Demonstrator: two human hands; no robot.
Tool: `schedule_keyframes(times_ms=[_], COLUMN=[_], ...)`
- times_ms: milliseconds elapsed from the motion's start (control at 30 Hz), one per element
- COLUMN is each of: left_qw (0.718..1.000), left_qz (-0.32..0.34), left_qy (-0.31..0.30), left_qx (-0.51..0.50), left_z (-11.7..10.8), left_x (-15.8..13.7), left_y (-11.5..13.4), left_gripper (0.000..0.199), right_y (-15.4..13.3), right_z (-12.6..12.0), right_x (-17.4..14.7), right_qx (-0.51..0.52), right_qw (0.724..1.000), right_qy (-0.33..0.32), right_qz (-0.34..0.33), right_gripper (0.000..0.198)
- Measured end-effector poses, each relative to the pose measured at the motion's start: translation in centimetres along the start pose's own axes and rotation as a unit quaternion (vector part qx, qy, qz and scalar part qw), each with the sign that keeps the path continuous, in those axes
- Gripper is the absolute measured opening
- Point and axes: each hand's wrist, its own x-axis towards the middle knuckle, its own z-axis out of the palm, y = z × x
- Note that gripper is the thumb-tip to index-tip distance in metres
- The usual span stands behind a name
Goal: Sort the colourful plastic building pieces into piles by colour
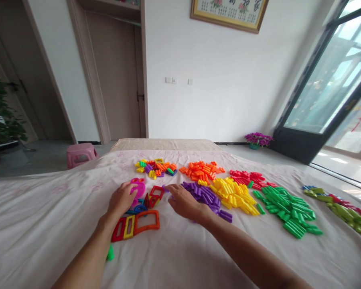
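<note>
My left hand [122, 198] has its fingers closed on a flat pink plastic piece [139, 188] with rounded ears. Under and beside that hand lie blue frame pieces [140, 208], partly hidden by the fingers. Nearer to me are an orange frame [147, 221], a yellow frame [129, 227] and a red frame [119, 229], lined up side by side. My right hand [183, 200] is at the left edge of a pile of purple plastic pieces [205, 195]. A small purple piece [165, 188] shows at its fingertips. Red frame pieces [155, 196] lie between both hands.
Farther back sits a mixed-colour heap [153, 168]. Piles of orange [201, 171], yellow [233, 193], red [249, 178] and green pieces [289, 206] spread rightward, with olive pieces [349, 212] at far right. A green piece [110, 253] lies by my left forearm on the wrinkled tablecloth [63, 224].
</note>
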Motion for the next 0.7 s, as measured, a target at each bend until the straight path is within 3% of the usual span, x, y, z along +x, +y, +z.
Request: schedule_keyframes(times_ms=[167, 367, 500, 700], left_qw=[0.999, 0.987, 0.938, 0.875], left_qz=[0.018, 0.000, -0.078, -0.152], left_qy=[0.006, 0.012, 0.016, 0.067], left_qx=[-0.047, -0.160, -0.337, -0.454], left_z=[0.4, 0.1, -0.7, -1.6], left_x=[0.2, 0.5, 0.2, -0.5], left_y=[-0.5, -0.6, -0.2, -0.2], left_gripper=[0.036, 0.035, 0.026, 0.036], right_y=[-0.8, -0.7, -0.4, 0.2], right_z=[3.1, 5.1, 5.8, 6.9], right_x=[3.6, 3.7, 2.1, 0.6], right_qx=[-0.039, -0.026, 0.027, 0.071], right_qw=[0.998, 0.996, 0.998, 0.992], right_qy=[-0.004, 0.018, 0.043, 0.102], right_qz=[0.057, 0.081, 0.039, 0.013], right_gripper=[0.059, 0.031, 0.036, 0.047])
